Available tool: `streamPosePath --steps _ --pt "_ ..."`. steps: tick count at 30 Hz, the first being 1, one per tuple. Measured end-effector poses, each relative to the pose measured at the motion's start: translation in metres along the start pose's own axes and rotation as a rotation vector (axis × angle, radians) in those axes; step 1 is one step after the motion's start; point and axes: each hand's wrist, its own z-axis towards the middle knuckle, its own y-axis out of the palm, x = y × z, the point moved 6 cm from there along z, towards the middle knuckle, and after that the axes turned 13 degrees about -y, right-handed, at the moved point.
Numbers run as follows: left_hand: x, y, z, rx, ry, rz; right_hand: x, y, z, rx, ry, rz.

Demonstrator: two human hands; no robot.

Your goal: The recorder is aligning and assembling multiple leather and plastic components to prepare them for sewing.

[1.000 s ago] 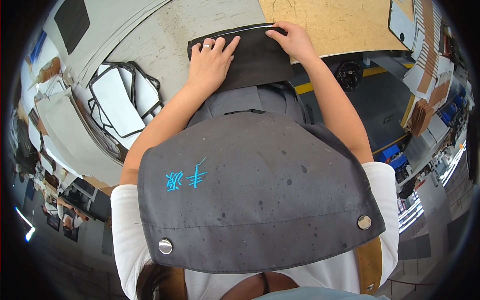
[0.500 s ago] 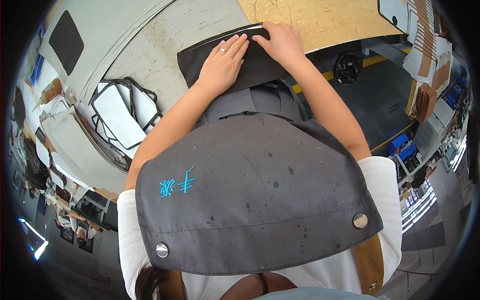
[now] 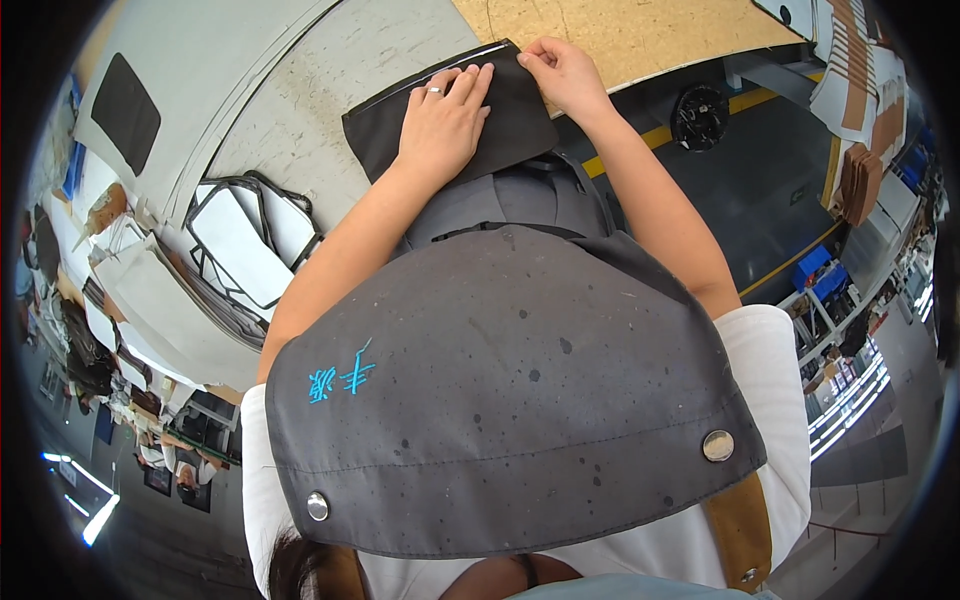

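Note:
A flat black piece of fabric or leather-like sheet (image 3: 522,112) lies at the table's near edge, partly over my lap. Along its far edge runs a folded band with a thin pale strip. My left hand (image 3: 442,128) rests flat on the sheet, fingers stretched toward that band, with a ring on one finger. At the sheet's far right corner, my right hand (image 3: 568,80) is closed in a pinch, thumb and forefinger on the edge. Whatever lies under the left palm is hidden.
The grey table (image 3: 290,110) meets a tan board (image 3: 590,30) on the right. White panels with black borders (image 3: 235,235) lie to the left, beside stacked grey sheets (image 3: 160,295). A black rounded-corner piece (image 3: 127,112) lies far left. A black round object (image 3: 699,118) is below the right side.
My right thumb and fingers, earlier spread over the sheet's far right corner, have come together in a pinch at its right edge. The left hand stays flat on the sheet.

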Motion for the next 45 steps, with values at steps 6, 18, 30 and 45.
streamPosePath --steps 6,18,30,45 --pt "0.006 -0.001 0.009 -0.049 -0.028 0.071 0.000 -0.001 0.000 0.063 -0.038 -0.100" --pt "0.016 0.002 0.014 0.046 0.117 0.042 -0.009 0.000 0.002 0.102 0.043 -0.244" --pt "0.012 0.004 0.018 -0.043 0.148 0.015 -0.012 0.000 0.006 0.120 0.078 -0.351" --pt "-0.017 -0.004 -0.022 -0.204 0.103 -0.141 -0.064 -0.003 -0.017 -0.069 -0.596 -0.423"
